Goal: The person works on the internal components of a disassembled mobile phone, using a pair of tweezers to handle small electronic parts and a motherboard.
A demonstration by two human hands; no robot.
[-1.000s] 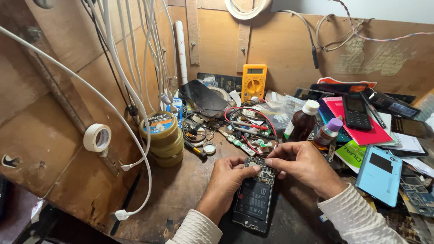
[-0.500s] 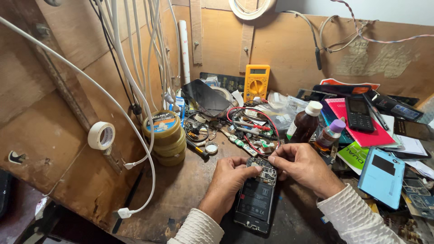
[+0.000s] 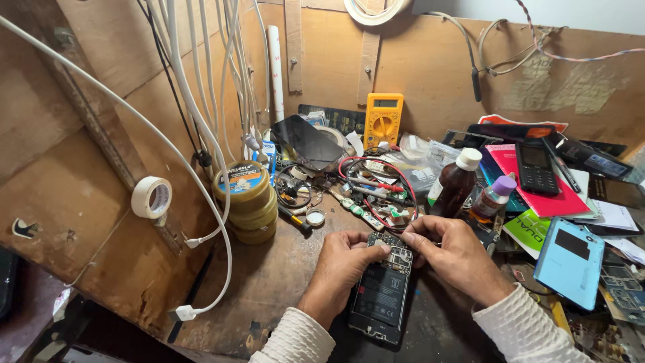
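An opened smartphone point(image 3: 381, 296) lies flat on the wooden bench, back cover off, with its black battery and circuit board showing. My left hand point(image 3: 339, 265) grips the phone's upper left edge, thumb on the board. My right hand point(image 3: 457, 259) pinches at the top of the board with fingertips close together; anything between them is too small to see. Both wrists wear cream knit sleeves.
Behind the phone lie tangled red and black test leads point(image 3: 376, 191), a yellow multimeter point(image 3: 383, 119), a brown bottle point(image 3: 455, 185) and a small purple-capped bottle point(image 3: 492, 198). Stacked tape rolls point(image 3: 248, 202) stand left. A blue phone cover point(image 3: 570, 262) and a keypad phone point(image 3: 536, 168) lie right.
Both hands stay on the top of the phone with only slight finger shifts. The view has drifted a little.
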